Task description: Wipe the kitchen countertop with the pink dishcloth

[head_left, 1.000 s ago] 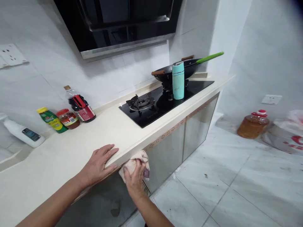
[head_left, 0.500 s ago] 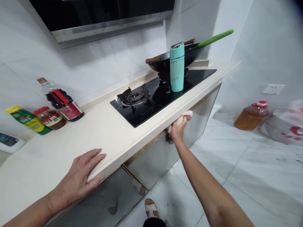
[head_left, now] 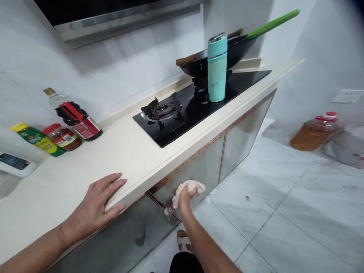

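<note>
My left hand (head_left: 98, 201) rests on the front edge of the pale countertop (head_left: 119, 159), fingers spread over the top and thumb along the edge. It holds nothing. Lower down, my right hand (head_left: 186, 197) grips a whitish cloth (head_left: 192, 185) against the glass-fronted cabinet door (head_left: 209, 163). Part of the cloth hangs to the left of the hand, with a darker purplish patch. My right fingers are partly hidden by the cloth. Above both hands, a turquoise flask (head_left: 217, 74) stands upright on the black gas hob (head_left: 176, 123).
A wok (head_left: 241, 53) with a green-handled utensil (head_left: 274, 24) sits on the far burner. At the left stand a dark sauce bottle (head_left: 78, 119), a red-lidded jar (head_left: 62, 137) and a green-yellow bottle (head_left: 38, 140). An oil jug (head_left: 314, 131) is on the floor.
My right hand has moved down and left with the cloth, from just beneath the counter edge to lower on the cabinet door. My left hand stays in place. The view has shifted slightly.
</note>
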`<action>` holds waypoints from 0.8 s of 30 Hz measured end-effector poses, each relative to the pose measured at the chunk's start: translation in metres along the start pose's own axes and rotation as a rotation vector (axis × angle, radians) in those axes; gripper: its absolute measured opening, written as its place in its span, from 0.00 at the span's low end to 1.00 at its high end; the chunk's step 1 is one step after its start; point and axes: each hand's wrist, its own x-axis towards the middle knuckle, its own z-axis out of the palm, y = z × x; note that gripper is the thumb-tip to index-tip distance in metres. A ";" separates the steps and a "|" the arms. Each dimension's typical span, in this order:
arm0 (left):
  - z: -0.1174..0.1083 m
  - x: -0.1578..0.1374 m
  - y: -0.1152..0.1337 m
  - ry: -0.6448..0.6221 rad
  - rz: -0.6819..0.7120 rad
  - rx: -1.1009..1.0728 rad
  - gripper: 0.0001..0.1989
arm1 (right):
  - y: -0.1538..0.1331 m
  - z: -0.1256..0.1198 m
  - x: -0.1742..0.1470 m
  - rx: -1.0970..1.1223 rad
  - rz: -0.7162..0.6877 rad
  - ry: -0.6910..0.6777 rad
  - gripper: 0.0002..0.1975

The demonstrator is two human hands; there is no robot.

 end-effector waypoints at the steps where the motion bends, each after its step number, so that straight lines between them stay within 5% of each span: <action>1: -0.001 0.001 0.001 -0.007 -0.005 0.006 0.30 | -0.004 0.010 -0.031 0.019 0.033 0.002 0.34; 4: -0.003 0.002 0.002 -0.024 -0.021 0.018 0.30 | -0.027 0.028 -0.103 0.091 0.005 -0.059 0.37; 6: -0.005 0.003 0.003 -0.031 -0.029 0.018 0.30 | -0.045 0.028 -0.117 0.156 -0.137 -0.108 0.37; 10: -0.006 0.002 0.004 -0.043 -0.028 0.002 0.29 | -0.074 0.005 -0.051 0.168 -0.359 0.046 0.36; 14: -0.004 0.001 0.004 -0.056 -0.039 -0.026 0.29 | -0.069 -0.029 0.062 0.126 -0.234 0.187 0.38; 17: -0.003 0.002 0.005 -0.056 -0.045 -0.047 0.29 | -0.045 -0.042 0.110 0.102 -0.102 0.235 0.37; 20: -0.003 0.002 0.006 -0.066 -0.053 -0.062 0.29 | -0.017 -0.038 0.110 0.068 0.011 0.222 0.33; 24: -0.005 0.004 0.009 -0.093 -0.072 -0.090 0.30 | 0.004 -0.013 0.046 -0.006 -0.017 0.048 0.25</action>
